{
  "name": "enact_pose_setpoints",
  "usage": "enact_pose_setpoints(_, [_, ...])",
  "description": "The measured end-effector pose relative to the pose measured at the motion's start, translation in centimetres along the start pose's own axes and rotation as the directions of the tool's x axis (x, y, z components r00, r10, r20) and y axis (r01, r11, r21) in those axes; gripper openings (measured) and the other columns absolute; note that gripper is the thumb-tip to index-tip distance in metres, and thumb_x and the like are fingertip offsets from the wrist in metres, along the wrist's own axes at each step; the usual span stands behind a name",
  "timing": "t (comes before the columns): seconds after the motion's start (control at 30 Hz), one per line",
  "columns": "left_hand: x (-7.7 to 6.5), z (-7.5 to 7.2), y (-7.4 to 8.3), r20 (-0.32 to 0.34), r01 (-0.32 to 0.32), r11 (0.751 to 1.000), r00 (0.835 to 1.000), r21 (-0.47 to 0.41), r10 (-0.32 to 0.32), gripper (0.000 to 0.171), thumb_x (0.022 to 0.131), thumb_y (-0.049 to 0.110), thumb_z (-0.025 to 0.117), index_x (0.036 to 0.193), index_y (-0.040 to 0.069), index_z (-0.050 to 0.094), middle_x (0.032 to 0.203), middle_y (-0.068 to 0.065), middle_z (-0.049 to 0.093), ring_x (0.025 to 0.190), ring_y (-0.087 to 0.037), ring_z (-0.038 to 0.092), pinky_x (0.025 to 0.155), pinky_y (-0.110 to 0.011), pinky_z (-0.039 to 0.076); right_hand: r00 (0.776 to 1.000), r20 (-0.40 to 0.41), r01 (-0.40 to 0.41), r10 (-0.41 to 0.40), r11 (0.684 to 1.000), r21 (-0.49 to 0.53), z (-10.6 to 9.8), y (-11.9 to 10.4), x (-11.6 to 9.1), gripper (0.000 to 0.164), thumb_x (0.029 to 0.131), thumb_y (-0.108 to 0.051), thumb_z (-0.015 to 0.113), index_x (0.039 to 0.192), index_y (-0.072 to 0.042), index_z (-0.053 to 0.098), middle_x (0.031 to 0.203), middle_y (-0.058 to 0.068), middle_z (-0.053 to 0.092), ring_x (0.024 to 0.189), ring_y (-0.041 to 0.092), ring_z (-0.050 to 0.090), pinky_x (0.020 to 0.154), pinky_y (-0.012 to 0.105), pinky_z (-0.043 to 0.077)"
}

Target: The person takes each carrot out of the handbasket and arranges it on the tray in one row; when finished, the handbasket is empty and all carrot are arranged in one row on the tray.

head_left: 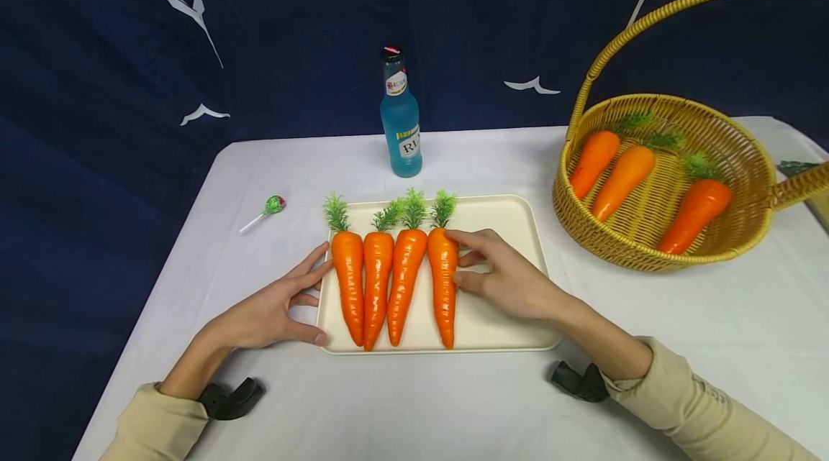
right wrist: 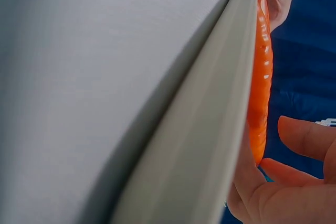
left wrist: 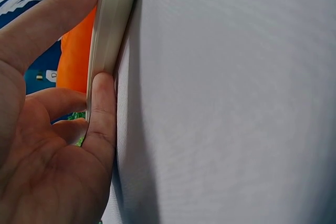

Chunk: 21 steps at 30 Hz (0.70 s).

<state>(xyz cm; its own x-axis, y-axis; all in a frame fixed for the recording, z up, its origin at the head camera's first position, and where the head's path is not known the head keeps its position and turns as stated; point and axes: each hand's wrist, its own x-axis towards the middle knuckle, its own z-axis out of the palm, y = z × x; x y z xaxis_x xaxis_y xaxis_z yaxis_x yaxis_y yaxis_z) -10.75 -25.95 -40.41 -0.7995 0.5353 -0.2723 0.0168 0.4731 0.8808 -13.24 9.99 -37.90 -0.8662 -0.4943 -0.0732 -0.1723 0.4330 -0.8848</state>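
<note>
A blue bottle (head_left: 403, 126) standing behind the cream tray (head_left: 499, 224) carries the only readable lettering. The white label (head_left: 409, 146) on its body shows a large dark "R" and part of a second letter, the rest curving out of sight. The neck label (head_left: 396, 83) bears a small word starting with "R". On the right sleeve (head_left: 676, 389), in front of the tray's right end, small marks are illegible.

A tray (head_left: 505, 324) holds four carrots (head_left: 378, 288); past its far edge stands a bottle (head_left: 401, 123), left a lollipop (head_left: 274, 205), right a basket (head_left: 612, 238) with three carrots (head_left: 624, 182).
</note>
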Motion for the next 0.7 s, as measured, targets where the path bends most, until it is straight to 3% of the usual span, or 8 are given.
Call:
enact_pose_setpoints(0.37, [0.0, 0.0, 0.0, 0.003, -0.001, 1.0, 1.0, -0.008, 0.001, 0.103, 0.075, 0.015, 0.088, 0.154, -0.002, 0.024, 0.165, 0.003, -0.007, 0.111, -0.022, 0.063, 0.089, -0.028, 0.054, 1.0, -0.007, 0.006, -0.006, 1.0, -0.003, -0.1, -0.1, -0.1, 0.052, 0.092, -0.007, 0.065, 0.142, -0.003, 0.051, 0.121, 0.018, 0.048, 0.111, 0.03, 0.057, 0.095, 0.046, 0.048])
enact_pose_setpoints(0.7, [0.1, 0.0, 0.0, 0.003, 0.003, 1.0, 1.0, -0.003, -0.003, 0.103, 0.075, 0.015, 0.088, 0.154, -0.001, 0.024, 0.165, 0.003, -0.007, 0.111, -0.021, 0.063, 0.089, -0.028, 0.053, 0.997, -0.063, 0.044, -0.042, 0.999, 0.024, -1.6, -1.0, 0.1, 0.042, 0.089, 0.001, 0.066, 0.13, -0.004, 0.061, 0.124, 0.012, 0.06, 0.106, 0.028, 0.06, 0.09, 0.044, 0.049])
